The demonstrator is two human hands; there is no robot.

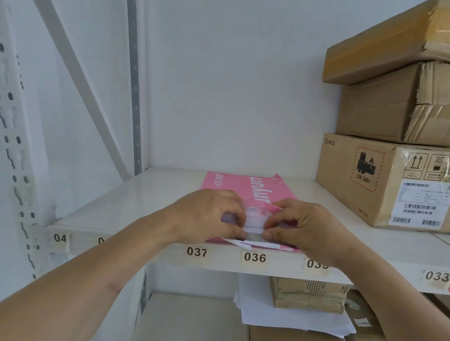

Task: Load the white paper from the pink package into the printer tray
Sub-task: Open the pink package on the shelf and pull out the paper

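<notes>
The pink package (233,185) is laid flat on the white shelf (147,191), near edge torn open; white paper (254,221) is pinched by left hand (209,217) and right hand (299,226), fingers curled on the stack.

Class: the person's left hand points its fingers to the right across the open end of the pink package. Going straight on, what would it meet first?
Most likely the right hand: the left hand faces its fingertips across a narrow gap over the white paper. Depth is unclear.

Package (233,184) on shelf (140,201), stacked boxes (384,115) to its right.
</notes>
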